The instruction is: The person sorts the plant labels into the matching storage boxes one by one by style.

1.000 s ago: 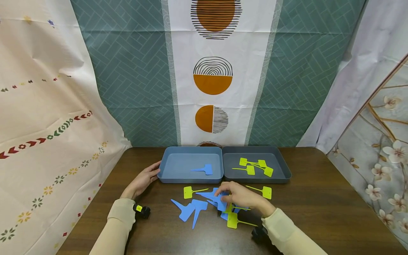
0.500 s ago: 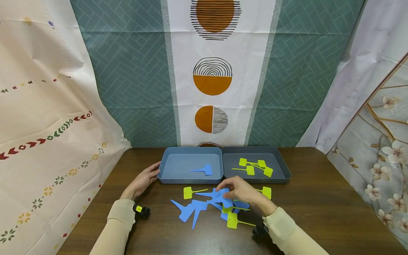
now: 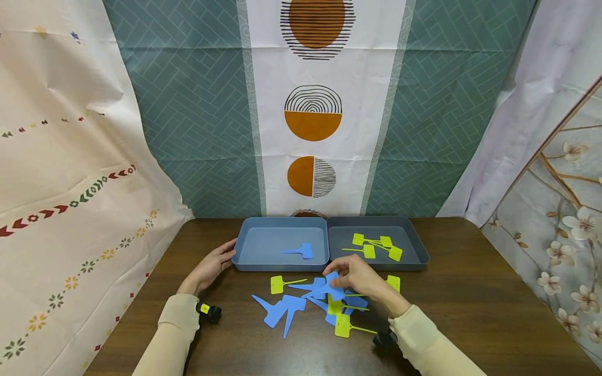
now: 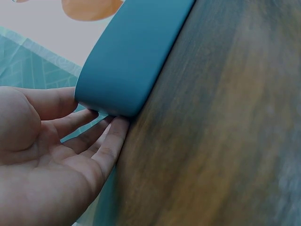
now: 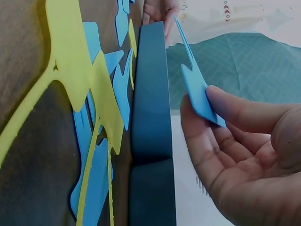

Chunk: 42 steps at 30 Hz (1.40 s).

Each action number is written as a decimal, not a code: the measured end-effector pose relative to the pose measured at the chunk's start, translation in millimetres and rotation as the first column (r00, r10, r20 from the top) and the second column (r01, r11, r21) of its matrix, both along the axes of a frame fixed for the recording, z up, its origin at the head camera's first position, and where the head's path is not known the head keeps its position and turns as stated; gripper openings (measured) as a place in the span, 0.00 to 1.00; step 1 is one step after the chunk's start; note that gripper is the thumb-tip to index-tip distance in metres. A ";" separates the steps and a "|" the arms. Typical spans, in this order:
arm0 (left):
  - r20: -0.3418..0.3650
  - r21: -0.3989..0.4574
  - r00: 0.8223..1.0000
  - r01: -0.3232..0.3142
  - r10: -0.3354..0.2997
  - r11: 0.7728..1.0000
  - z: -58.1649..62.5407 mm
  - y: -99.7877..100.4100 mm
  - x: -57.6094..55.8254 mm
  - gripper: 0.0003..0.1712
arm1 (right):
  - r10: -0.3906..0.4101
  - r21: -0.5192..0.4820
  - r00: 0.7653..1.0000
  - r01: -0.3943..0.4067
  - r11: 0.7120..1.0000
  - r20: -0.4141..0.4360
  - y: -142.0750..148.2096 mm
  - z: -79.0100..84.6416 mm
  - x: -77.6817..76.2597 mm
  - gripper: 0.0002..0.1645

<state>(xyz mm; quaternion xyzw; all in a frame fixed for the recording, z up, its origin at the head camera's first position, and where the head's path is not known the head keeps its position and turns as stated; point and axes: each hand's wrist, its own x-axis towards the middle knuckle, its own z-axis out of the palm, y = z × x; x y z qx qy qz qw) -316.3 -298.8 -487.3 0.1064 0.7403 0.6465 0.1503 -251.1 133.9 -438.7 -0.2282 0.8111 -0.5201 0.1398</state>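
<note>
Now my right hand [image 3: 356,275] pinches a flat blue tag [image 5: 198,95], broad-headed and tapering to a point; my left hand [image 3: 210,268], relaxed, touches the blue tray [image 3: 263,243] beside it.

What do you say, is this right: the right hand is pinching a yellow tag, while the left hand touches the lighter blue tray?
Not quite: the tag pinched by the right hand is blue, not yellow, as the right wrist view shows. The left hand does touch the lighter blue tray.
</note>
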 end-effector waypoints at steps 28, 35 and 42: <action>-0.005 -0.008 1.000 -0.003 0.003 1.000 0.2 -2.2 -0.6 0.33 | -0.098 -0.055 0.984 0.090 0.994 -0.147 -8.4 61.6 -53.3 0.10; -0.013 -0.006 1.000 -0.001 0.001 1.000 -0.5 -3.5 -0.6 0.33 | -0.141 0.003 0.982 0.142 0.990 -0.129 -21.9 75.2 -72.2 0.11; -0.002 0.001 1.000 0.007 -0.007 1.000 -1.2 -2.9 1.0 0.34 | -0.155 0.048 0.980 0.162 0.986 -0.126 -31.4 70.5 -85.6 0.14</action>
